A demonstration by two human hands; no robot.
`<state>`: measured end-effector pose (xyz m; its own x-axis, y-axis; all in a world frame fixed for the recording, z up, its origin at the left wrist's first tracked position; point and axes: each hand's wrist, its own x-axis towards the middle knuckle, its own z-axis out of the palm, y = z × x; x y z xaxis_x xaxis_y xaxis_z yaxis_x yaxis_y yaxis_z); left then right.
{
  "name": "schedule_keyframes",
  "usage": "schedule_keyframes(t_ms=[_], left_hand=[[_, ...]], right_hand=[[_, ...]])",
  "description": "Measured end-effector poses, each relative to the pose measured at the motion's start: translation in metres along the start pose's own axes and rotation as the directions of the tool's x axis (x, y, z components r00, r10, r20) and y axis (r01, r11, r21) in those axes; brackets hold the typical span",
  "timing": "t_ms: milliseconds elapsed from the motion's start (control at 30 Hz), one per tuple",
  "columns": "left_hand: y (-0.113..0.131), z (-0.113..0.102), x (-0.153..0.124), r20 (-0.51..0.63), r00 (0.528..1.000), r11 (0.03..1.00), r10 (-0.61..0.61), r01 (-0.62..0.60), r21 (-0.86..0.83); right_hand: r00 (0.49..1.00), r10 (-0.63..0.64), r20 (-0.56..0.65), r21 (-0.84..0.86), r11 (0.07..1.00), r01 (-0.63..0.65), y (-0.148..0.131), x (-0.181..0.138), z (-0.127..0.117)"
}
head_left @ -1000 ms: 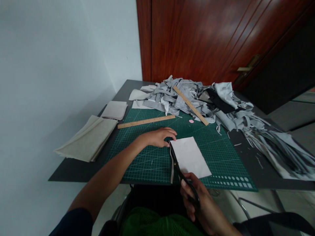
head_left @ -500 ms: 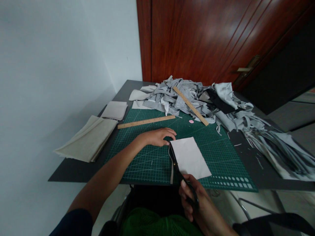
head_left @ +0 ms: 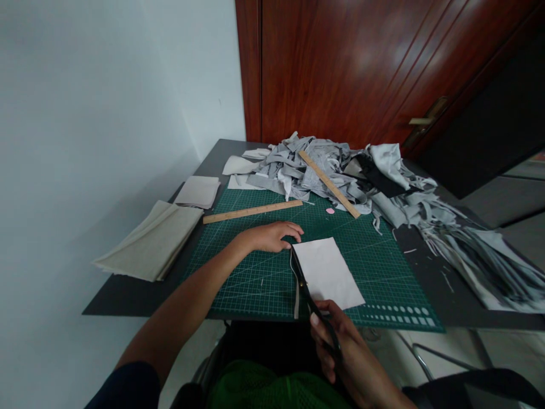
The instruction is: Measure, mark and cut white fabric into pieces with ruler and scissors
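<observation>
My right hand (head_left: 340, 346) grips a pair of black scissors (head_left: 314, 307) by the handles. Their blades lie along the left edge of a pale fabric piece (head_left: 326, 270), tips at its upper left corner. A narrow cut strip (head_left: 297, 298) runs down the left side of the blades. My left hand (head_left: 279, 236) rests on the green cutting mat (head_left: 247, 284) just beyond that corner. Its fingers are stretched out and apart, with the thumb close to the scissor tips. Whether the thumb touches the fabric, I cannot tell.
Two wooden rulers lie ahead: one (head_left: 253, 211) on the mat, another (head_left: 330, 184) across a heap of grey fabric scraps (head_left: 293, 162). Folded cream cloth (head_left: 157, 241) and a smaller stack (head_left: 198, 191) sit left. Strips (head_left: 498, 267) spread right. A pink piece (head_left: 330, 211) lies on the mat.
Almost nothing differs. The scissors and both hands appear very slightly further left, along with the whole scene; the fabric stays in place on the mat.
</observation>
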<state>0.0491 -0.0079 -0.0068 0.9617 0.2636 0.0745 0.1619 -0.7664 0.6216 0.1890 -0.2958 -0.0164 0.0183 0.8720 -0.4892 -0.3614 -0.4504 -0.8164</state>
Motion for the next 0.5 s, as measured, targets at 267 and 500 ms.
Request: schedule_keyframes(t_ms=[267, 500], left_hand=[[0.0029, -0.0011, 0.0014, 0.011, 1.000, 1.000, 0.000, 0.000, 0.027], [0.0052, -0.0009, 0.0010, 0.004, 1.000, 1.000, 0.004, -0.004, 0.008]], right_hand=[[1.000, -0.014, -0.004, -0.045, 0.999, 0.014, -0.0047, -0.0011, 0.0014], [1.000, -0.024, 0.002, -0.091, 0.996, 0.024, -0.0055, -0.0009, 0.0000]])
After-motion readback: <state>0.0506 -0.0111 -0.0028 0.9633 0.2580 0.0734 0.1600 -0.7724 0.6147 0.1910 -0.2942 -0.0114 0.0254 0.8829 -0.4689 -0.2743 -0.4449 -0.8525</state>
